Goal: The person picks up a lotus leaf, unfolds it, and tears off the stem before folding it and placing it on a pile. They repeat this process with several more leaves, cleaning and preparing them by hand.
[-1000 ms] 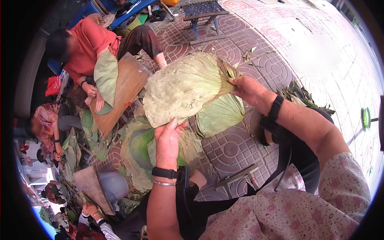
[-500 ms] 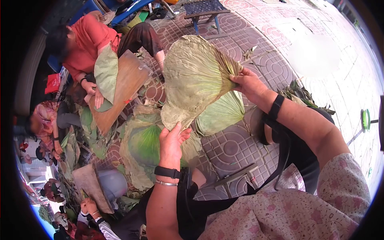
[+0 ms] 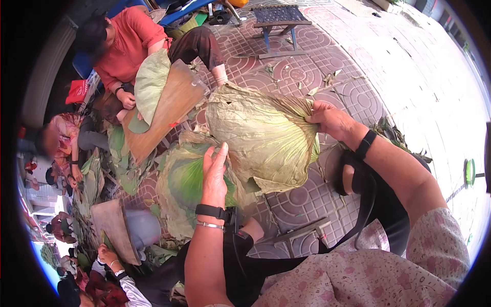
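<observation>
A large dried lotus leaf (image 3: 263, 140), pale green-brown with ribs fanning out, hangs in front of me. Its gathered right edge is pinched between the thumb and fingers of my right hand (image 3: 333, 122). My left hand (image 3: 215, 173) is upright beside the leaf's lower left edge, thumb and fingers stretched out, with nothing gripped. Beneath lies a pile of leaves, a bright green leaf (image 3: 188, 181) on top. Another green leaf (image 3: 315, 149) shows only as a sliver behind the held one.
Across from me, a person in a red top (image 3: 135, 33) sits with a pale folded leaf (image 3: 152, 84) on a wooden board (image 3: 171, 110). A second board (image 3: 115, 230) leans by a grey bowl-like object (image 3: 143, 227) at lower left. A low stool (image 3: 280, 23) stands on the patterned paving behind.
My left hand has let go of the leaf's lower edge. The leaf has come down and turned, its loose part swinging right over the green leaf. The view has shifted slightly.
</observation>
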The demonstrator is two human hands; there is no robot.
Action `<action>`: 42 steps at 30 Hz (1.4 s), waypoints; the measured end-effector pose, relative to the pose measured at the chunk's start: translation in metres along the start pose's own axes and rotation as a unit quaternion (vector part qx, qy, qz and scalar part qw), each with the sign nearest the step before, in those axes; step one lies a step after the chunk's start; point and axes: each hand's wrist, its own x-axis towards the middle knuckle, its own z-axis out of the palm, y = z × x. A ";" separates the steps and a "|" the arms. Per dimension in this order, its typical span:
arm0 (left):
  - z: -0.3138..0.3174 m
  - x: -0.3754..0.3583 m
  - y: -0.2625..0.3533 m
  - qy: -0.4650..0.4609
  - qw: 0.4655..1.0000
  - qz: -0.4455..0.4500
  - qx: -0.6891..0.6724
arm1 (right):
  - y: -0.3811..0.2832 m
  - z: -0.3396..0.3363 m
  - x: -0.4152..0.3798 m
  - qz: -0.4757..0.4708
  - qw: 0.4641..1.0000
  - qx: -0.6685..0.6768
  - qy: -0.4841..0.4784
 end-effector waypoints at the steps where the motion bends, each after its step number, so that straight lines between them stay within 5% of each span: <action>1: -0.002 0.003 -0.001 -0.026 0.999 0.008 -0.023 | 0.002 -0.003 0.001 0.007 1.000 -0.013 -0.016; 7: 0.009 -0.007 0.024 -0.057 0.985 0.148 -0.071 | -0.006 0.000 -0.004 0.015 0.990 -0.137 -0.024; 8: 0.014 -0.010 0.024 0.016 0.984 0.160 -0.079 | -0.005 0.000 -0.005 0.008 0.989 -0.143 -0.037; 11: -0.014 0.015 0.009 -0.080 0.991 0.098 -0.040 | -0.002 -0.001 -0.003 -0.025 0.984 -0.162 -0.069; 15: -0.003 0.006 0.004 -0.096 0.988 0.117 -0.042 | 0.010 -0.006 0.005 -0.080 0.972 -0.207 -0.077; 24: -0.011 0.015 -0.005 -0.034 0.994 0.106 -0.019 | -0.001 -0.008 0.002 -0.062 0.988 -0.132 -0.050; 27: -0.018 0.021 -0.010 -0.012 0.997 0.073 -0.004 | -0.010 -0.002 -0.005 -0.082 0.981 -0.160 -0.068; 30: -0.006 -0.007 0.031 -0.128 0.981 -0.040 -0.138 | -0.012 0.000 -0.009 -0.115 0.969 -0.199 -0.089; 33: -0.002 0.002 0.018 -0.034 0.996 -0.076 -0.040 | -0.013 0.000 -0.010 -0.125 0.941 -0.267 -0.163; 34: -0.005 -0.003 0.019 -0.078 0.993 -0.092 0.015 | -0.016 0.003 -0.011 -0.125 0.927 -0.295 -0.196; 37: 0.001 -0.010 0.013 -0.175 0.980 -0.018 0.093 | -0.022 0.017 -0.022 -0.079 0.887 -0.381 -0.250; 42: 0.005 -0.007 -0.007 -0.178 0.983 0.035 0.021 | -0.002 0.027 -0.028 -0.027 0.929 -0.297 -0.217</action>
